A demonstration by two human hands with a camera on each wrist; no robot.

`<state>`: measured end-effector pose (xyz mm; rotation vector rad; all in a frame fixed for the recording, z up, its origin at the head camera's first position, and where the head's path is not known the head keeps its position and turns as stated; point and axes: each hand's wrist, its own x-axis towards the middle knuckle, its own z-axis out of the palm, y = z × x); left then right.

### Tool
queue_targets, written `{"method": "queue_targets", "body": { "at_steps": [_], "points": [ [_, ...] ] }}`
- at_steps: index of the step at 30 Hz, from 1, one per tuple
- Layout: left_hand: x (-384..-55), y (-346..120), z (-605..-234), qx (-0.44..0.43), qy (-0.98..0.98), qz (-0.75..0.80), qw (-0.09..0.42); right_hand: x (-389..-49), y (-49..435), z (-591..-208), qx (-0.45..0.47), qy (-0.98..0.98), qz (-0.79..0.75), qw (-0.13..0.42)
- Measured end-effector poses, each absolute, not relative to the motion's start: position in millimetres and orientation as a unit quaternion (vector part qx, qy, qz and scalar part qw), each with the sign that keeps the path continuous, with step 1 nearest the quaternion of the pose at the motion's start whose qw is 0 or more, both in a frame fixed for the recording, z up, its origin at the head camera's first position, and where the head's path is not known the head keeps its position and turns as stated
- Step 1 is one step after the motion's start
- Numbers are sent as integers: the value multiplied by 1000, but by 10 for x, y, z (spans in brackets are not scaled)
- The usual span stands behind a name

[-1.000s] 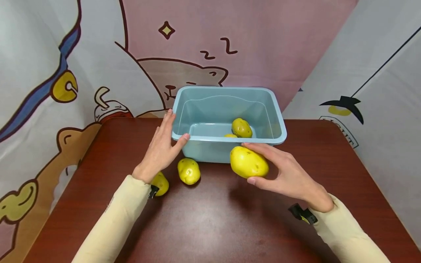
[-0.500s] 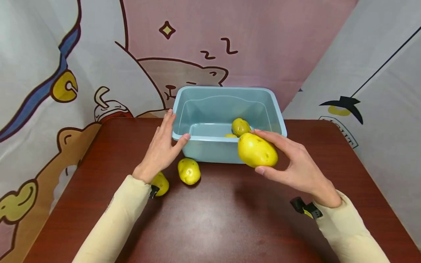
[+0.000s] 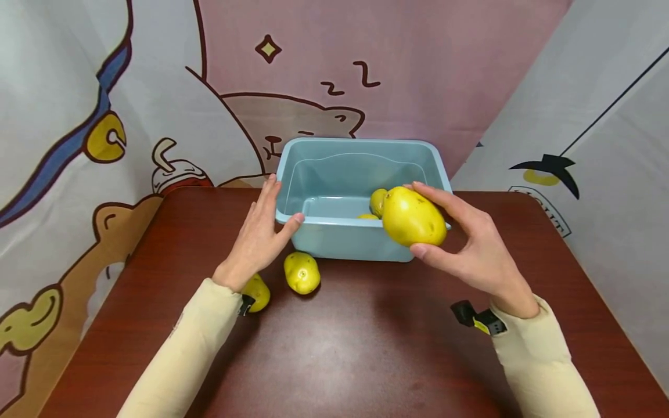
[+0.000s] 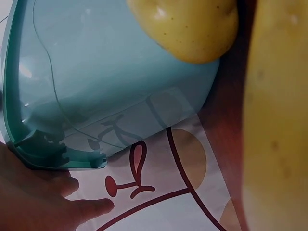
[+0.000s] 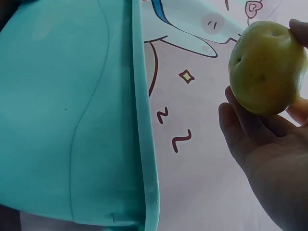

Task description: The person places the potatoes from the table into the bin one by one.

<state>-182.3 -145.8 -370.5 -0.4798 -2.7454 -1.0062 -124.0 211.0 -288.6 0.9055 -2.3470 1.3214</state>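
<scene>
In the head view my right hand [image 3: 478, 247] holds a yellow potato [image 3: 414, 217] between thumb and fingers, above the front right rim of a light blue plastic bin [image 3: 340, 239]. The right wrist view shows the held potato [image 5: 267, 67] beside the bin wall [image 5: 57, 110]. Inside the bin lies another potato [image 3: 377, 202], partly hidden, with a yellow sliver of one more by the front wall. My left hand [image 3: 253, 235] rests at the bin's left rim with fingers straight. Below it, a potato [image 3: 302, 273] sits on the table, and a second potato [image 3: 258, 292] is partly behind the left wrist.
The bin stands near the far edge of a dark red-brown wooden table [image 3: 334, 348]. Behind it hangs a cloth with cartoon drawings [image 3: 407, 69]. In the left wrist view, one potato [image 4: 192, 29] is near the bin and another yellow surface [image 4: 276, 125] looms close.
My right hand has lifted the potato upward and slightly right, from in front of the bin to its front right rim. My left hand stays in place.
</scene>
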Motion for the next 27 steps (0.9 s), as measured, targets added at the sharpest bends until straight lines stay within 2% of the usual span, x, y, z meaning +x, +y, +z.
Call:
{"method": "queue_targets", "body": {
  "at_steps": [14, 27],
  "points": [
    [-1817, -1499, -3691, -160, -923, -339, 91, -1438, 2046, -2733, 302, -816, 468, 154],
    [-1800, -1473, -3713, -165, -923, -335, 91, -1704, 2020, -2420, 302, -863, 393, 93]
  ]
}}
